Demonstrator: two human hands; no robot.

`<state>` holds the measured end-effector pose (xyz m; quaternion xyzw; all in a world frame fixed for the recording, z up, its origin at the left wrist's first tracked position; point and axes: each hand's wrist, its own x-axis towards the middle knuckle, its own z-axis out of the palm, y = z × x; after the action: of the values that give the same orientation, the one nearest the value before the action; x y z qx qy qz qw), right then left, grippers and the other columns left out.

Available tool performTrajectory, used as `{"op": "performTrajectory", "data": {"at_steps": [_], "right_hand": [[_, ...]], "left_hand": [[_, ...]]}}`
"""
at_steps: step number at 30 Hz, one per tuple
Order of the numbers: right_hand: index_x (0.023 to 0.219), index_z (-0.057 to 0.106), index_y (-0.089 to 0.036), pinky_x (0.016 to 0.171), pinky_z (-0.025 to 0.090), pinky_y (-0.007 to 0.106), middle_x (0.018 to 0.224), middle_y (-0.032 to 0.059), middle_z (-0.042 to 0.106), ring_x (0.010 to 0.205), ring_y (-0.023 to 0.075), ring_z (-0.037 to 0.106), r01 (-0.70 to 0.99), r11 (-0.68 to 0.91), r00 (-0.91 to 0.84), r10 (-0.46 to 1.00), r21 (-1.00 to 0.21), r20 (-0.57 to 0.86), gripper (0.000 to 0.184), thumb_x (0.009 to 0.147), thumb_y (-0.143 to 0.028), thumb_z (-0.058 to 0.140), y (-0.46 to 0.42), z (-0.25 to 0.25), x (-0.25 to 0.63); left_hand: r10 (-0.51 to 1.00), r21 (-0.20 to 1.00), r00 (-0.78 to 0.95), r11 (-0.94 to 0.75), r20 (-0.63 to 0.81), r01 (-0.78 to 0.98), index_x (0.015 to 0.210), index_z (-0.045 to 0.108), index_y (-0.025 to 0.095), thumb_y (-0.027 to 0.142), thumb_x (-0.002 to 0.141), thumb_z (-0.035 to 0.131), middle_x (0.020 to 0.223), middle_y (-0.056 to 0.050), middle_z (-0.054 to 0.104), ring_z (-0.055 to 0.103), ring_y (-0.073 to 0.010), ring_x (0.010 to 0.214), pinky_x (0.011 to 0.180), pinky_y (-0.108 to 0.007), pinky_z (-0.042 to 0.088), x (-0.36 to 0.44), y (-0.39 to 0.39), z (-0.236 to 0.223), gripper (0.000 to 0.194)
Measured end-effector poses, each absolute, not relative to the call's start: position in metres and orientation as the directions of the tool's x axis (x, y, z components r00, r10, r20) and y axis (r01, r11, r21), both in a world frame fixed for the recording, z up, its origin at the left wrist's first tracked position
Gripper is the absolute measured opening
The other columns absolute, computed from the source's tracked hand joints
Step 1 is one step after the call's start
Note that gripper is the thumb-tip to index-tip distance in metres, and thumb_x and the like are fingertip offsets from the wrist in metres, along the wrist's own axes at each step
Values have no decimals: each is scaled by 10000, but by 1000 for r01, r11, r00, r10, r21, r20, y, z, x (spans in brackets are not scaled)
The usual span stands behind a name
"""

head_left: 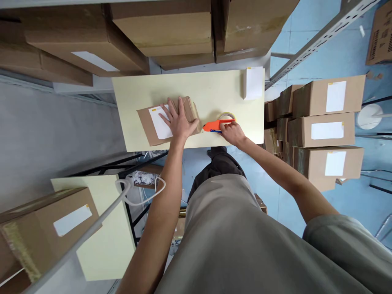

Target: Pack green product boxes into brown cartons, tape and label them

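A cardboard box (pixel 143 124) with a white label (pixel 161 127) lies at a slant on the pale yellow table (pixel 211 87). My left hand (pixel 180 122) rests flat on its top, fingers spread, partly covering the label. In my right hand (pixel 232 132) is an orange tape dispenser (pixel 212 125) with a blue part, the fingers wrapped round its handle. Its front end is close to the box's right end; whether they touch I cannot tell. A tape roll (pixel 227 114) shows just behind the orange frame.
A stack of white labels (pixel 254 83) stands at the table's back right corner. Large boxes (pixel 171 34) fill the shelf behind. More labelled boxes (pixel 324 98) are piled on the right. At lower left, another box (pixel 58 216) sits on a side table (pixel 104 245), near a grey pole (pixel 92 230).
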<state>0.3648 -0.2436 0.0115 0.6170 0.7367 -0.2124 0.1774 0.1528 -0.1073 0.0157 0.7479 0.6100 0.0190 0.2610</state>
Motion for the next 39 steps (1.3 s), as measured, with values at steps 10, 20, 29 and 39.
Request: {"op": "performTrajectory", "data": {"at_steps": [10, 20, 29, 39], "right_hand": [[1471, 559, 34, 1094, 429, 432, 1201, 258, 820, 1121, 319, 797, 895, 392, -444, 740, -213, -505, 410, 1125, -137, 419, -212, 4, 289], [1444, 522, 49, 1039, 440, 409, 1174, 277, 815, 1109, 316, 791, 891, 395, -450, 709, -222, -544, 388, 1107, -91, 392, -236, 0, 344], [1508, 489, 102, 1092, 419, 457, 1217, 334, 786, 1161, 375, 750, 964, 157, -251, 796, -213, -551, 561, 1166, -342, 455, -176, 17, 397], [1296, 738, 11, 992, 532, 416, 1272, 312, 777, 1186, 357, 761, 953, -67, -110, 833, -295, -543, 522, 1159, -390, 434, -109, 47, 388]], "left_hand": [[855, 491, 476, -331, -207, 806, 1591, 551, 226, 81, 766, 671, 1874, -105, 228, -38, -361, 1771, 1421, -662, -30, 118, -117, 15, 846], [820, 509, 536, -382, -198, 772, 1440, 619, 225, 148, 916, 577, 1865, -110, 275, 1, -302, 1775, 1435, -618, 42, 109, -130, 20, 531], [825, 483, 491, -321, -281, 815, 1430, 638, 196, 73, 831, 584, 1842, -161, 306, 12, -316, 1775, 1423, -636, 64, 117, -130, 38, 614], [855, 402, 424, -289, -300, 869, 1173, 694, 170, 29, 775, 612, 1743, -246, 428, 185, -426, 1743, 1400, -678, 210, 133, -143, 53, 430]]}}
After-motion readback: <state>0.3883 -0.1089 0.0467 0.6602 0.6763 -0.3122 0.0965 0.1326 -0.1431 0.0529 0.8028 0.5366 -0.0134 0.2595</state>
